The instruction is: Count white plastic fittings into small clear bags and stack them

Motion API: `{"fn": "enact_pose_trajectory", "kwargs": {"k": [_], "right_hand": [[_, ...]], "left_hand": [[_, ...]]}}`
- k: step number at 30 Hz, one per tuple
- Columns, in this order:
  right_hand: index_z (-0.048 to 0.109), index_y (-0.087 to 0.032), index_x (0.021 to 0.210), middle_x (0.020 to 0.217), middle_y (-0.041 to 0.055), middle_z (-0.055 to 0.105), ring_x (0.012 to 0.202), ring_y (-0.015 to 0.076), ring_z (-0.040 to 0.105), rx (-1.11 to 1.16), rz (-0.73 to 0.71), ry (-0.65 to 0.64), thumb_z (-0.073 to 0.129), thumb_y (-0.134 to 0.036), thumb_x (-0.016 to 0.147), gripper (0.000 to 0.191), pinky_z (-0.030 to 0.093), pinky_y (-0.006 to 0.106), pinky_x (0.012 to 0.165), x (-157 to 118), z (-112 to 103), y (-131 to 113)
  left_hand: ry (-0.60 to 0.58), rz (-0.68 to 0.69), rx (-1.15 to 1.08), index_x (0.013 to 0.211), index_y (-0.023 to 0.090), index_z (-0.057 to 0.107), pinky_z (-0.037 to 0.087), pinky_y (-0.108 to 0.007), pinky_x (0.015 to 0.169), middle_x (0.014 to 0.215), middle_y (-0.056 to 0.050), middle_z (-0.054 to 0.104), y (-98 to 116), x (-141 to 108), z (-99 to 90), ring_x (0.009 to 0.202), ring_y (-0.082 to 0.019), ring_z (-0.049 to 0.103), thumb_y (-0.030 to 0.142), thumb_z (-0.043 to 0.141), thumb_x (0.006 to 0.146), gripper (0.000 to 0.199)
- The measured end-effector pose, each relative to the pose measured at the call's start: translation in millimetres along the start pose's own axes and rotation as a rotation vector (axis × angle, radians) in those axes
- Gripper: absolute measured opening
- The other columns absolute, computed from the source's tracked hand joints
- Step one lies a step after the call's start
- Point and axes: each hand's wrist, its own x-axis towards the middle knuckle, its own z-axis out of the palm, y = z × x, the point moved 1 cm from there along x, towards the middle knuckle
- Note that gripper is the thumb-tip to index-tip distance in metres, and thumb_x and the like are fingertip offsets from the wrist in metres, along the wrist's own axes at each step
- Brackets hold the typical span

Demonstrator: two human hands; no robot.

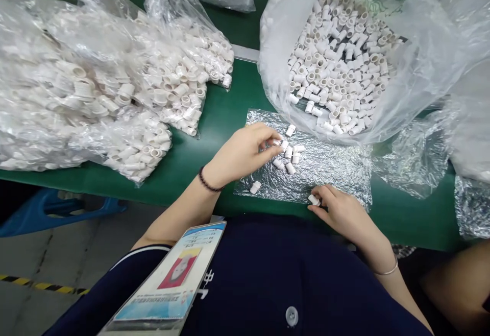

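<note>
My left hand (254, 147) reaches over a crinkled clear plastic sheet (337, 170), thumb and fingers closed at a small white plastic pipe fitting (284, 145). Beside those fingertips lies a loose cluster of several similar white fittings (290, 158). One more fitting (290, 130) lies above the cluster, and a separate fitting (255, 187) is near the sheet's lower left corner. At the sheet's lower right edge, my right hand (340, 208) pinches another white fitting (314, 200) between thumb and fingers.
Behind the sheet, a large open plastic bag (275, 65) is heaped with white fittings. Filled clear bags (95, 86) cover the left of the green table (229, 106). More clear plastic (417, 152) lies at right. A blue stool (69, 211) stands below left; another person's limb (455, 285) shows lower right.
</note>
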Motion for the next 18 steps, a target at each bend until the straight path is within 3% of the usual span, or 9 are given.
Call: {"fn": "enact_pose_trajectory", "kwargs": {"k": [4,7,10,15,18], "right_hand": [[0.052,-0.023,0.103,0.088,0.0039,0.062,0.066,0.0178,0.062,0.122,0.02,0.044,0.052,-0.026,0.099,0.005,0.045,0.029,0.053,11.8,3.5,-4.2],[0.055,-0.022,0.105,0.088,0.0053,0.062,0.071,0.019,0.062,0.148,0.009,0.214,0.053,-0.029,0.1,0.009,0.048,0.03,0.058,36.7,2.3,-7.6],[0.057,-0.02,0.105,0.092,0.0081,0.065,0.078,0.0211,0.065,0.093,0.012,0.305,0.052,-0.029,0.101,0.011,0.048,0.031,0.06,60.0,6.2,-8.4],[0.06,-0.02,0.109,0.099,0.009,0.067,0.079,0.0205,0.066,0.124,0.016,0.281,0.057,-0.036,0.099,0.019,0.049,0.031,0.062,72.7,2.4,-0.3],[0.063,-0.019,0.105,0.095,0.0092,0.068,0.076,0.0205,0.065,0.103,0.062,0.43,0.052,-0.035,0.1,0.02,0.05,0.032,0.063,77.4,-13.4,17.5]], "left_hand": [[-0.325,-0.077,0.247,0.097,0.02,0.064,0.045,-0.031,0.064,0.097,-0.005,0.067,6.6,-45.2,2.0,0.074,-0.019,0.061,0.036,0.068,0.086,0.02],[-0.385,-0.124,0.293,0.091,0.019,0.062,0.046,-0.032,0.064,0.095,-0.005,0.065,5.1,-64.4,13.7,0.075,-0.02,0.061,0.024,0.061,0.088,0.006],[-0.311,-0.146,0.241,0.088,0.02,0.06,0.047,-0.033,0.065,0.09,-0.003,0.063,5.3,-64.2,18.0,0.074,-0.02,0.061,0.022,0.056,0.091,0.005],[-0.053,-0.136,0.177,0.104,0.02,0.061,0.052,-0.034,0.071,0.094,-0.004,0.063,1.9,-39.4,16.3,0.074,-0.019,0.061,0.026,0.059,0.09,0.014],[-0.007,-0.113,0.176,0.111,0.02,0.061,0.054,-0.037,0.076,0.099,-0.006,0.065,-3.8,-24.4,22.1,0.08,-0.02,0.063,0.025,0.06,0.091,0.02]]}}
